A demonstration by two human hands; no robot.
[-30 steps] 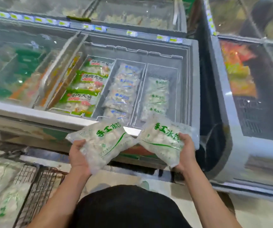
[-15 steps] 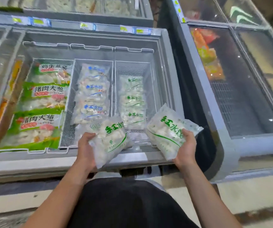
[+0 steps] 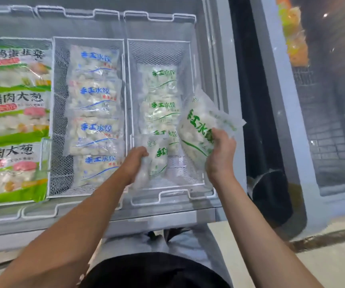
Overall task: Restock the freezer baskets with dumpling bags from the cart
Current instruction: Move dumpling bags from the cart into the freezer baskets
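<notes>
My left hand (image 3: pixel 135 161) grips a clear dumpling bag with green print (image 3: pixel 157 156), lowered inside the near end of the right wire basket (image 3: pixel 196 65). My right hand (image 3: pixel 221 154) holds a second green-print bag (image 3: pixel 198 127) tilted above that basket's right rim. Several bags of the same kind (image 3: pixel 161 96) lie in a row down the basket. The cart is out of view.
The middle basket (image 3: pixel 59 113) holds several blue-print bags (image 3: pixel 94 96). Large green-labelled bags (image 3: pixel 13 121) fill the left compartment. The freezer's front rim (image 3: pixel 126 221) runs below my forearms. A second freezer with a glass lid (image 3: pixel 333 121) stands to the right across a dark gap.
Both hands moved forward over the freezer. The left hand dropped its bag into the near end of the right basket; the right hand raised its bag over the basket's right rim.
</notes>
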